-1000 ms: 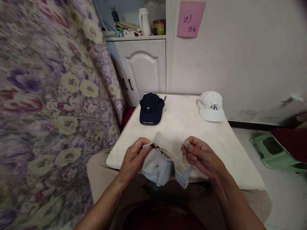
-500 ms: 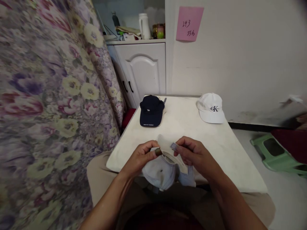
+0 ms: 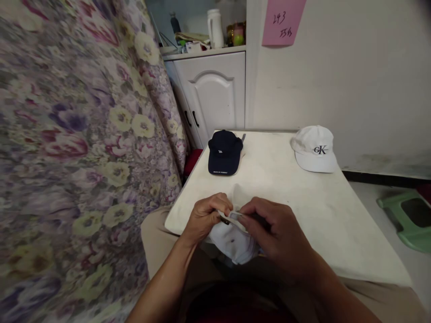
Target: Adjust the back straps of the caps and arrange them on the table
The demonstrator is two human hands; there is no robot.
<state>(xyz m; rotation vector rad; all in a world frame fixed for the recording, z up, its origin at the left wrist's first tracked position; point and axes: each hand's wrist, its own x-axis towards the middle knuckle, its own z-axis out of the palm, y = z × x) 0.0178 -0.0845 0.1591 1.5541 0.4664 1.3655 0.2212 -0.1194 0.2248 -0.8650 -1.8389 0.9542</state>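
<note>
A pale blue-grey cap (image 3: 234,244) is held between my hands at the table's near edge, its back strap uppermost. My left hand (image 3: 206,218) is closed on the cap's edge beside a small dark metal buckle (image 3: 224,220). With thumb and fingers, my right hand (image 3: 274,224) pinches the strap end right by that buckle. Whether the strap passes through the buckle cannot be made out. Farther back stand a navy cap (image 3: 224,152) on the left and a white cap (image 3: 316,149) with black letters on the right.
The caps are on a cream-topped table (image 3: 269,175). A floral curtain (image 3: 101,134) hangs close on the left. Behind are a white cabinet (image 3: 215,94) and a wall with a pink note (image 3: 283,22). On the floor at right is a green stool (image 3: 409,220).
My right hand has brought the strap end left to the buckle, so my hands are closer together. The view has shifted, moving the scene rightward in the picture.
</note>
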